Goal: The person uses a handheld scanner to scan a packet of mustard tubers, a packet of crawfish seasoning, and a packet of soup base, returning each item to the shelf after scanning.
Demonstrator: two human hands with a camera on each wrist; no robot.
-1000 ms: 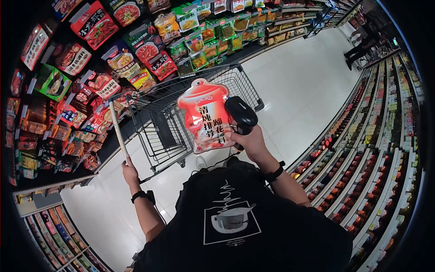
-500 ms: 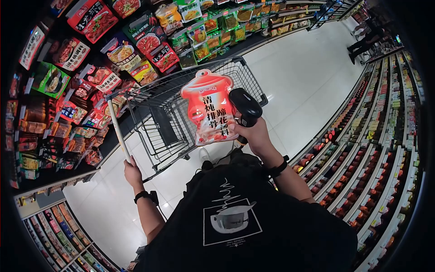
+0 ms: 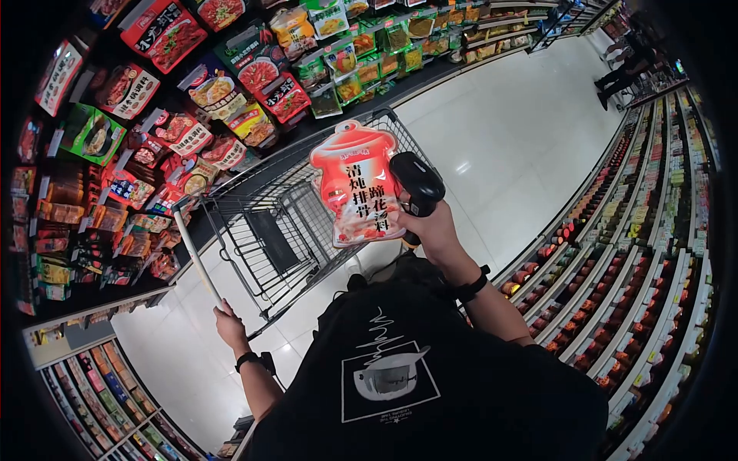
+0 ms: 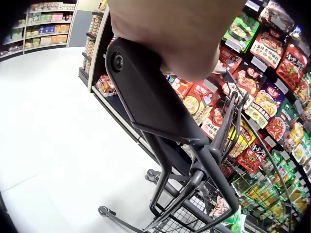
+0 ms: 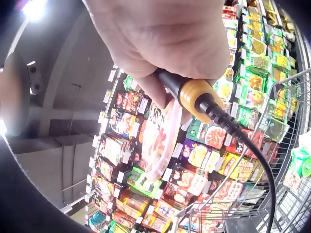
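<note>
**Plainly, a Red Packet (image 3: 350, 180) in the Right Hand (image 3: 432, 234)**

We see the right hand clamped on a black device (image 3: 417, 183), fingers wrapped around its grip, with the thumb pressed to the front of the packet. The packet, shaped like a lidded pot and printed with dark Chinese characters, faces the head camera; it is held in front of the person and covers part of the shopping cart (image 3: 269, 240) in that view. The device's rounded head overlaps the packet's right edge, though we cannot tell whether the two touch there. From the right wrist we make out a yellow collar (image 5: 193, 94) at the end of the grip and a black cable (image 5: 265, 167) running down from it.

The left hand (image 3: 231, 326) is clasped around the near end of the pale cart handle (image 3: 197, 255). Inside the cart we spot a green-and-white packet (image 5: 300, 162). Hanging food packets (image 3: 165, 38) line the rack beyond the cart; shelves of jars (image 3: 607, 292) curve along the right. We notice a pot print (image 3: 388, 380) on the black T-shirt (image 3: 492, 384).
</note>
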